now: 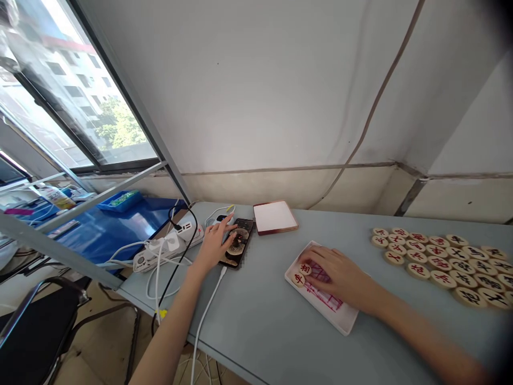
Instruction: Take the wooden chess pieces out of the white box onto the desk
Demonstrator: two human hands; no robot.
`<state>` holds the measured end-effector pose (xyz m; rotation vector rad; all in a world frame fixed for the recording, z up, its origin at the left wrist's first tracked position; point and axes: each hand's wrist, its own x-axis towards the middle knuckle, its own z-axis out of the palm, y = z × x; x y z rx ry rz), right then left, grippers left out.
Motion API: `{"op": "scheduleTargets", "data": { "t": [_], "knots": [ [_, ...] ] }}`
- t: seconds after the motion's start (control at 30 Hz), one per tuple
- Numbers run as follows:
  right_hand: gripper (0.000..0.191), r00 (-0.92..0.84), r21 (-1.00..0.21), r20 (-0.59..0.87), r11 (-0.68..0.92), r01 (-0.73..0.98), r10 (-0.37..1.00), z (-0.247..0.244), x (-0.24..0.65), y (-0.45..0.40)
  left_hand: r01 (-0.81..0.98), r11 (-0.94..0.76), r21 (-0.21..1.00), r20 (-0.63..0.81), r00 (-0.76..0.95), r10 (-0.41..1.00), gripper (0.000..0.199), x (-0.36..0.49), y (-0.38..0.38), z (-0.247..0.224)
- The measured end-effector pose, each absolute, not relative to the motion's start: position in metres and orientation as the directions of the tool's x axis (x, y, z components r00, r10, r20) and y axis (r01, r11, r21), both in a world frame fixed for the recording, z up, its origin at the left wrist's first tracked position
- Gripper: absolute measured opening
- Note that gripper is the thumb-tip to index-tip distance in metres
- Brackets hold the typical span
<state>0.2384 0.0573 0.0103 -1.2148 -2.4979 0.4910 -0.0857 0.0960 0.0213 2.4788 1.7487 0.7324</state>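
My left hand (217, 239) rests with fingers spread over a dark phone (239, 243) whose screen is lit. A white cable (211, 305) runs to the phone's lower end. Over a shallow white box (335, 314) with a red-printed bottom, my right hand (334, 271) has its fingers curled down. Two round xiangqi pieces (298, 279) with red characters lie in the box's left corner, at its fingertips. Whether the fingers grip a piece cannot be made out. Several more xiangqi pieces (441, 262), red and black, stand in rows on the right of the table.
Behind the phone lies the box lid (276, 217), pale inside with a red edge. A white power strip (170, 245) with tangled cables sits at the table's left. Further left are a metal frame (92, 200), a blue table (132, 224) and a black chair (44, 326).
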Motion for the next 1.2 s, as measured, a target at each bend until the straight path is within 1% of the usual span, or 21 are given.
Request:
{"op": "scheduleTargets", "data": {
  "t": [0.13,0.33,0.47,0.57,0.73,0.8,0.9,0.97,1.03,1.1,1.13,1.2],
  "knots": [
    [0.017,-0.594,-0.429,0.143,0.590,0.684,0.792,0.009,0.239,0.057,0.873,-0.404,0.274,0.382,0.287,0.878,0.046,-0.083,0.097,0.019],
    [0.014,-0.609,-0.421,0.137,0.602,0.679,0.782,0.006,0.240,0.058,0.855,-0.439,0.278,0.363,0.329,0.872,0.042,-0.080,0.100,0.015],
    [0.014,-0.619,-0.412,0.132,0.611,0.676,0.774,0.006,0.240,0.058,0.854,-0.428,0.296,0.385,0.303,0.872,0.038,-0.084,0.102,0.011],
    [0.017,-0.617,-0.416,0.136,0.610,0.674,0.775,0.007,0.240,0.058,0.857,-0.420,0.299,0.386,0.294,0.875,0.037,-0.085,0.101,0.010],
    [0.016,-0.610,-0.418,0.142,0.606,0.677,0.779,0.007,0.241,0.058,0.848,-0.447,0.285,0.356,0.339,0.871,0.040,-0.079,0.099,0.011],
    [0.015,-0.603,-0.446,0.147,0.596,0.667,0.784,0.007,0.240,0.057,0.842,-0.453,0.292,0.348,0.347,0.871,0.039,-0.077,0.098,0.012],
    [0.015,-0.563,-0.565,0.179,0.553,0.612,0.807,0.012,0.235,0.054,0.831,-0.461,0.310,0.397,0.327,0.858,0.038,-0.075,0.096,0.012],
    [0.019,-0.492,-0.657,0.235,0.510,0.555,0.838,0.016,0.231,0.052,0.829,-0.465,0.311,0.451,0.302,0.840,0.038,-0.076,0.094,0.013],
    [0.022,-0.405,-0.697,0.312,0.497,0.517,0.859,0.020,0.230,0.052,0.837,-0.460,0.297,0.495,0.277,0.823,0.037,-0.077,0.092,0.013],
    [0.022,-0.340,-0.671,0.376,0.506,0.542,0.862,0.023,0.236,0.057,0.848,-0.449,0.281,0.523,0.256,0.813,0.036,-0.080,0.090,0.012],
    [0.022,-0.314,-0.634,0.401,0.508,0.583,0.860,0.024,0.242,0.060,0.852,-0.444,0.278,0.536,0.246,0.807,0.035,-0.080,0.090,0.012],
    [0.023,-0.268,-0.518,0.434,0.482,0.706,0.860,0.026,0.260,0.069,0.851,-0.442,0.283,0.565,0.224,0.794,0.031,-0.080,0.089,0.012]
  ]
}}
